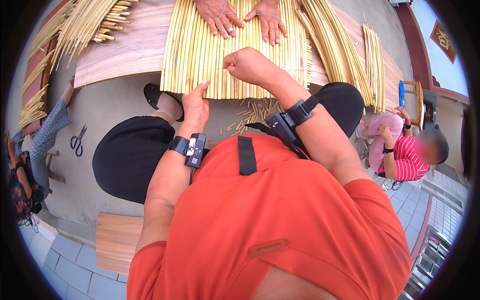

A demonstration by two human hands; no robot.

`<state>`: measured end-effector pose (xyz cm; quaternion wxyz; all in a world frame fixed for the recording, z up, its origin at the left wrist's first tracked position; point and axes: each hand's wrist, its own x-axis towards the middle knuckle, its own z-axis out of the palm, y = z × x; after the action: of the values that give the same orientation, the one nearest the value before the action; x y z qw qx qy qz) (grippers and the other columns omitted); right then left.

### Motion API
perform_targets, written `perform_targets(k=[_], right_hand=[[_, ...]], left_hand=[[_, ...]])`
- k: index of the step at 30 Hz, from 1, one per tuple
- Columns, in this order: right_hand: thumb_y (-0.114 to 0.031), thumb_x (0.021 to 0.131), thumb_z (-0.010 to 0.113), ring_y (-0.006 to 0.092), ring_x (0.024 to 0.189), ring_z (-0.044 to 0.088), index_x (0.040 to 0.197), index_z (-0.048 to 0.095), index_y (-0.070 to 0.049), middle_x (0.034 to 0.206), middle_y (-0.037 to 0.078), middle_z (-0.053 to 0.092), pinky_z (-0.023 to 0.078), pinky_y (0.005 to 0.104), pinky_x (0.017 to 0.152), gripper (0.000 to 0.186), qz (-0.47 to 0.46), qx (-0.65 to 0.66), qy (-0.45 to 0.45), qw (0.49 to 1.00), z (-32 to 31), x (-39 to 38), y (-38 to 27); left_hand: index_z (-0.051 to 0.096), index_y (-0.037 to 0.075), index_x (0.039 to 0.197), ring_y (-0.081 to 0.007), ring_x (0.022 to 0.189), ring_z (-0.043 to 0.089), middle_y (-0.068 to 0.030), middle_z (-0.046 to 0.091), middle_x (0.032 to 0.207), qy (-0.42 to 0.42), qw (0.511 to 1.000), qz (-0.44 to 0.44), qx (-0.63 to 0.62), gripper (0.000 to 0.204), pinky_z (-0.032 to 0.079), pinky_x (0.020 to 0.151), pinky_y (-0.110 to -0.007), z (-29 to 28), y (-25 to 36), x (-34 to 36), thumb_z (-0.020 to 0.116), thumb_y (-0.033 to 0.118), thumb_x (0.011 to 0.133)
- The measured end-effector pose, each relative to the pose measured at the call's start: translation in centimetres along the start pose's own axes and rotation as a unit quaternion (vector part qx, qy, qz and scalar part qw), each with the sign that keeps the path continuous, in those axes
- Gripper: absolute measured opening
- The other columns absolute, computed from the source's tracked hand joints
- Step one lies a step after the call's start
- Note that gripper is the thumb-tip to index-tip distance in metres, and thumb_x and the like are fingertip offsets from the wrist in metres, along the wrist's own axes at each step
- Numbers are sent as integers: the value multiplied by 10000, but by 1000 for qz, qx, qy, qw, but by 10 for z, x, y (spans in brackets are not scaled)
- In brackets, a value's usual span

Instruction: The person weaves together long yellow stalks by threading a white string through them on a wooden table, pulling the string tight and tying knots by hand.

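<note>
Pale yellow reed stalks lie side by side as a mat (187, 60) on the table, their cut ends toward me. At its near edge, my left hand (195, 105) is closed, thumb over the stalk ends and fingers curled below them. My right hand (250, 66) is closed in a pinch just above the mat, right of the left one. Whatever sits in its fingertips is too small to make out. Across from me, another person's left hand (270, 21) and right hand (217, 17) rest flat on the stalks, a thin thread (223, 11) by their fingers.
Loose reed bundles lie on the wooden table (117, 65) at left (82, 25) and right (345, 50). Short reed offcuts (255, 111) litter the floor beneath the near edge. Scissors (78, 141) lie on the floor at left. Other people sit at both sides.
</note>
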<state>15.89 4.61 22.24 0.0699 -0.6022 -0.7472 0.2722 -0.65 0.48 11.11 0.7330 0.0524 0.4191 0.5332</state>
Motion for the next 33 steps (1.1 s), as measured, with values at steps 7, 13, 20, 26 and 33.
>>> perform_targets(k=[7, 13, 20, 26, 33], right_hand=[[-83, 751, 541, 313, 686, 632, 829, 691, -61, 728, 160, 646, 510, 373, 665, 171, -52, -33, 14, 998, -2, 6, -1], [-86, 742, 531, 327, 713, 628, 829, 686, -64, 744, 166, 645, 505, 389, 683, 179, -16, -76, -32, 996, 3, 12, -7], [-78, 736, 516, 334, 731, 629, 834, 687, -65, 751, 171, 645, 503, 401, 706, 197, -15, -84, -36, 996, -1, 14, -13], [-76, 729, 516, 334, 730, 630, 833, 686, -58, 740, 170, 644, 504, 399, 705, 200, -23, -86, -33, 996, 0, 19, -11], [-54, 717, 511, 346, 719, 625, 787, 668, -41, 708, 182, 630, 494, 415, 681, 172, -15, -162, -105, 981, -1, 37, -13]], left_hand=[[476, -9, 1216, -212, 1025, 586, -108, 568, 1162, 9, 1000, -1, 6, 478, 486, 907, -346, 5, 2, -5, 637, -73, 770], [481, -12, 1210, -206, 1020, 588, -108, 575, 1145, 18, 1000, -9, 1, 469, 491, 901, -341, 8, 4, -7, 640, -68, 772], [489, -11, 1198, -198, 1004, 595, -102, 580, 1133, 18, 1000, -5, 3, 453, 504, 878, -328, 7, 4, -7, 641, -66, 774], [491, -15, 1193, -193, 1001, 597, -105, 580, 1134, 29, 999, -14, 12, 446, 509, 872, -324, 8, 5, -7, 640, -66, 776], [492, -3, 1201, -200, 1021, 589, -101, 580, 1144, 21, 1000, -15, -3, 445, 493, 896, -331, 8, 5, -7, 628, -68, 782]])
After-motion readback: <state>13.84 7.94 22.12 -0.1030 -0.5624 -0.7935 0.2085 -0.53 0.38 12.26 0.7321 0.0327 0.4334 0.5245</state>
